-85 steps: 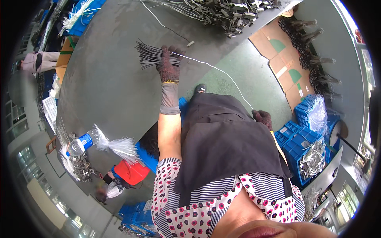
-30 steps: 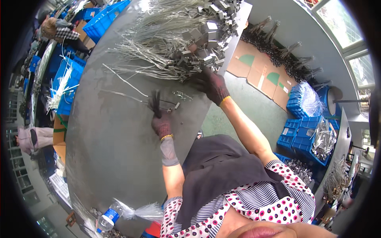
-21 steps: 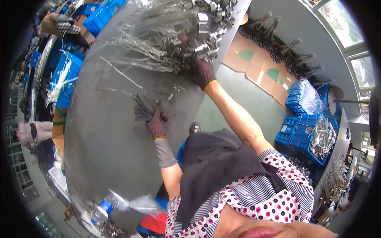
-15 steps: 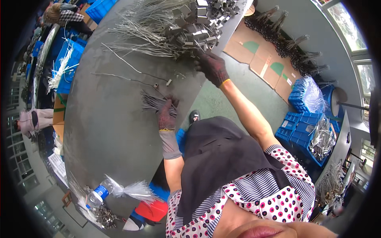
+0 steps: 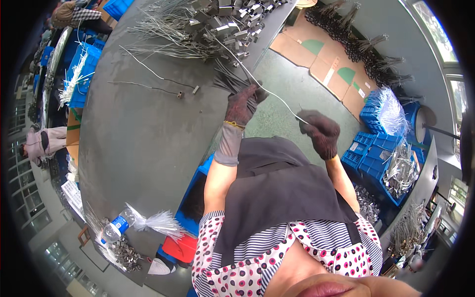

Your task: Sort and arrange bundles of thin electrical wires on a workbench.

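My right hand, in a dark knit glove, pinches the end of a long whitish wire above the floor past the table's right edge. That wire runs up and left to a heap of grey metal pieces with wire tails at the table's far end. Wrapped in my gloved left hand is a bundle of thin dark tubes, fanning out up and left. The wire passes close by the left fingers; whether they touch it, I cannot tell. On the table lie two single wires, each ending in a small metal piece.
Lower left on the table are a plastic bottle and a white wire bundle. A red bin sits below the edge. Blue crates stand right, near cardboard and dark wire bundles. Other people work at far left.
My right hand has come from the heap down and right, drawing out a wire. My left hand has moved up and right with the tube bundle.
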`<state>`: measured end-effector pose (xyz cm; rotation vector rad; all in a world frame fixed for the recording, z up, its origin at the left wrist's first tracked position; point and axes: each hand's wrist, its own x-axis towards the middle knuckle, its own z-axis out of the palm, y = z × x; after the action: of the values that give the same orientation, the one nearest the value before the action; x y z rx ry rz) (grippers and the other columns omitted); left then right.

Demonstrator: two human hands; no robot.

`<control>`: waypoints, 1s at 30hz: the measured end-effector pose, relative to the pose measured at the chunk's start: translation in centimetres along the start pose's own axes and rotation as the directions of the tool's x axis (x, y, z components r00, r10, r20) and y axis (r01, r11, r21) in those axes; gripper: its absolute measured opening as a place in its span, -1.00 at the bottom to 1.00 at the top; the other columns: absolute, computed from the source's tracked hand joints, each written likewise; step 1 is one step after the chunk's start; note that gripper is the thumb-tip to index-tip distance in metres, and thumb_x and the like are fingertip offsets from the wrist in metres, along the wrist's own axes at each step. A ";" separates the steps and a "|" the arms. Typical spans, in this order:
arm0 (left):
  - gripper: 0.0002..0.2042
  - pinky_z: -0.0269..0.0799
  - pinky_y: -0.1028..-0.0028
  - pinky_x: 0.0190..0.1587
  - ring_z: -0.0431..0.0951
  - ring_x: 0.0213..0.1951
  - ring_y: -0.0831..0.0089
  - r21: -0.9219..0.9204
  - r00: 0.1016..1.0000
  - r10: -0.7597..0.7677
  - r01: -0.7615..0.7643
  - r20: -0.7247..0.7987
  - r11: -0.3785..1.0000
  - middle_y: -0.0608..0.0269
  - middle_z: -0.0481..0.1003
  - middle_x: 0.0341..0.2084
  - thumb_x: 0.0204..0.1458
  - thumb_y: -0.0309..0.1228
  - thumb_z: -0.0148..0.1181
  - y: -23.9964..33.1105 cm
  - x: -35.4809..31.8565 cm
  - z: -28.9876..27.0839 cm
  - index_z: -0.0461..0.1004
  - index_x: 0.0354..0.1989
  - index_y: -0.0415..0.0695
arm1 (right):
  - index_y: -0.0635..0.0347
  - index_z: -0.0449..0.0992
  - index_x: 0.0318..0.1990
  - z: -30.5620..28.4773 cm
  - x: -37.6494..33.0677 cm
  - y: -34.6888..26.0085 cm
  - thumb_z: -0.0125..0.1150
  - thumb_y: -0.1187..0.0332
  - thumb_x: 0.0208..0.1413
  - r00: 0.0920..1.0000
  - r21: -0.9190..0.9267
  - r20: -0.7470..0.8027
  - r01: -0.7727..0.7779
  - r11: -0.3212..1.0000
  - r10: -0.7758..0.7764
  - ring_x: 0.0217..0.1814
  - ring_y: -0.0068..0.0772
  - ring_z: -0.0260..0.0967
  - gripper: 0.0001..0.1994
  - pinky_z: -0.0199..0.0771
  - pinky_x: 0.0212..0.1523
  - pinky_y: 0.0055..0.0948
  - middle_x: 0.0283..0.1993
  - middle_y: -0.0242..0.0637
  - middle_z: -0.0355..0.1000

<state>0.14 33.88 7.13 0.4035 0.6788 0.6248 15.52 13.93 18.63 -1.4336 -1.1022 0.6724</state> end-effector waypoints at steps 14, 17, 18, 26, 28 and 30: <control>-0.76 0.61 0.10 -0.05 0.60 -0.13 0.20 -0.027 0.993 0.110 -0.111 -0.034 0.993 0.06 0.56 -0.17 0.15 -0.48 0.17 2.4 -1.6 -0.6 0.44 0.00 -0.16 | 0.38 0.59 -0.25 -8.8 -14.9 8.6 0.22 0.38 0.11 0.677 -0.293 0.294 -0.608 0.738 0.675 -0.30 -0.38 0.52 -0.80 0.50 -0.20 -0.40 -0.31 -0.11 0.60; -0.80 0.58 0.12 0.02 0.58 -0.10 0.21 0.003 0.979 0.205 -0.205 -0.001 0.979 0.05 0.55 -0.17 0.13 -0.58 0.15 3.4 -0.8 -3.3 0.48 -0.07 -0.20 | 0.39 0.59 -0.28 -9.6 -14.8 9.1 0.24 0.35 0.07 0.657 -0.342 0.322 -0.591 0.731 0.682 -0.31 -0.38 0.53 -0.78 0.50 -0.21 -0.39 -0.34 -0.11 0.59; -0.81 0.56 0.12 0.06 0.57 -0.08 0.20 -0.127 0.969 0.243 -0.246 -0.033 0.961 0.05 0.55 -0.16 0.13 -0.58 0.15 3.9 -1.2 -3.6 0.49 -0.07 -0.20 | 0.39 0.59 -0.29 -9.5 -14.2 8.7 0.25 0.34 0.06 0.645 -0.349 0.335 -0.592 0.726 0.687 -0.32 -0.38 0.53 -0.77 0.50 -0.23 -0.39 -0.34 -0.11 0.59; -0.82 0.53 0.03 0.06 0.57 -0.07 0.19 0.010 0.964 0.257 -0.257 -0.064 0.966 0.13 0.54 -0.12 0.20 -0.42 0.15 6.3 -4.3 -4.8 0.47 -0.04 -0.04 | 0.34 0.61 -0.32 -9.4 -11.3 7.9 0.26 0.28 0.07 0.708 -0.393 0.395 -0.445 0.805 0.585 -0.33 -0.29 0.55 -0.76 0.51 -0.26 -0.37 -0.35 -0.10 0.59; -0.82 0.54 0.02 0.05 0.57 -0.08 0.20 0.084 0.955 0.283 -0.276 -0.085 0.957 0.13 0.54 -0.12 0.19 -0.41 0.16 6.5 -4.7 -5.7 0.47 -0.05 -0.05 | 0.34 0.61 -0.32 -9.2 -11.1 8.4 0.26 0.26 0.08 0.712 -0.402 0.440 -0.388 0.830 0.546 -0.33 -0.27 0.55 -0.75 0.51 -0.26 -0.36 -0.36 -0.10 0.59; -0.82 0.51 0.02 0.08 0.57 -0.08 0.22 -0.064 0.926 0.370 -0.375 -0.078 0.925 0.14 0.55 -0.14 0.19 -0.39 0.16 6.7 -4.8 -7.2 0.48 -0.06 -0.08 | 0.33 0.62 -0.32 -8.5 -10.7 8.8 0.26 0.22 0.10 0.713 -0.392 0.373 -0.459 0.797 0.594 -0.33 -0.26 0.55 -0.71 0.51 -0.25 -0.34 -0.36 -0.09 0.58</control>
<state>-10.42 36.73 7.74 0.4456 0.6415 1.0279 20.99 1.43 9.72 -1.9196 -1.1871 1.4032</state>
